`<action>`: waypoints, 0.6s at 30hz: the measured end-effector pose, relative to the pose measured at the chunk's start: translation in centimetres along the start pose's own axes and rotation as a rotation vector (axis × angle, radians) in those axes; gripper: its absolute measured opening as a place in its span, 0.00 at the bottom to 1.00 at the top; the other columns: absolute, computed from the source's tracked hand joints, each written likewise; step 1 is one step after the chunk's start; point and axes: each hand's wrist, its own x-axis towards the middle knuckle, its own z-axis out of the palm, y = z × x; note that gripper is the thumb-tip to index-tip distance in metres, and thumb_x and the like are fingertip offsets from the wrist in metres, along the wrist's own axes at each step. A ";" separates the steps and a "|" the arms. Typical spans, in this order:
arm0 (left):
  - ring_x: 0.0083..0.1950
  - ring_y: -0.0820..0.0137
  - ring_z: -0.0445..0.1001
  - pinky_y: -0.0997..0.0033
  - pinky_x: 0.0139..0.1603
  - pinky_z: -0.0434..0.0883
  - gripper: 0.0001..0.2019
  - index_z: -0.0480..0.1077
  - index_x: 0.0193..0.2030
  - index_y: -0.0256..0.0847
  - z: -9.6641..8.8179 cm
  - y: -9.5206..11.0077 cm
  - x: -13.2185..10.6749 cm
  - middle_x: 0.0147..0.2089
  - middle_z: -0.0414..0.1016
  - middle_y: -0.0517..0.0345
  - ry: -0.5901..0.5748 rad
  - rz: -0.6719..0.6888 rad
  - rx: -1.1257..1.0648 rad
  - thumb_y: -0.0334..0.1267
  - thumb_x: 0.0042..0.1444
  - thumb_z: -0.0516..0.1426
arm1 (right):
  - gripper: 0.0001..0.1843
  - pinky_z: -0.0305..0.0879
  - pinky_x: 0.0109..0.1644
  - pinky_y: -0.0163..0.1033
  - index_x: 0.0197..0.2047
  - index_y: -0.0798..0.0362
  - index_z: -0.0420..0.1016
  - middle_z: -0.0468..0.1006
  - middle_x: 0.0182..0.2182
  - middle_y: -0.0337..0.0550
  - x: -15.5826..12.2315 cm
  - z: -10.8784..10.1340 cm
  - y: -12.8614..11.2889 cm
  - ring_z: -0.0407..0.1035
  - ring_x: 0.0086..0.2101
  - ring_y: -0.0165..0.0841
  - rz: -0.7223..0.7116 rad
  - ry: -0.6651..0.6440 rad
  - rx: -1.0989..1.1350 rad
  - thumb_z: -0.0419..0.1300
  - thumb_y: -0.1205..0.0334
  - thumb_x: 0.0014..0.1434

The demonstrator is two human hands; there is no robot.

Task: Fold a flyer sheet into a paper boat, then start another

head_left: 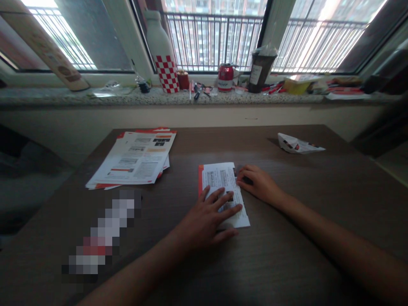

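A folded sheet of printed paper with an orange-red left edge lies flat on the brown table. My left hand rests over its lower part, fingers spread and palm down. At the paper's right edge is my right hand, its fingers curled in and their tips meeting the edge. The fingers of my left hand cover part of the print. Farther off to the right, a folded paper boat with dark and red marks sits on the table.
A stack of printed sheets with orange-red borders lies at the table's left. Nearer to me is a pixelated patch. On the stone windowsill stand a checkered bottle, a red can and a dark lidded cup.
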 end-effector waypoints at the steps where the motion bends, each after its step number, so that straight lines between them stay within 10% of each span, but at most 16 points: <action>1: 0.80 0.47 0.51 0.33 0.78 0.44 0.31 0.55 0.78 0.59 0.0 0.0 0.0 0.80 0.55 0.57 0.003 -0.004 -0.008 0.59 0.72 0.53 | 0.02 0.71 0.55 0.49 0.41 0.50 0.78 0.80 0.45 0.46 0.0 0.0 0.1 0.74 0.48 0.41 -0.008 -0.004 0.025 0.64 0.64 0.68; 18: 0.80 0.46 0.50 0.29 0.76 0.45 0.29 0.57 0.77 0.59 -0.2 0.4 0.1 0.80 0.54 0.56 -0.010 -0.032 -0.035 0.55 0.72 0.55 | 0.06 0.64 0.46 0.41 0.36 0.51 0.74 0.76 0.38 0.44 3.7 0.5 1.6 0.71 0.40 0.39 0.079 0.064 -0.121 0.65 0.67 0.66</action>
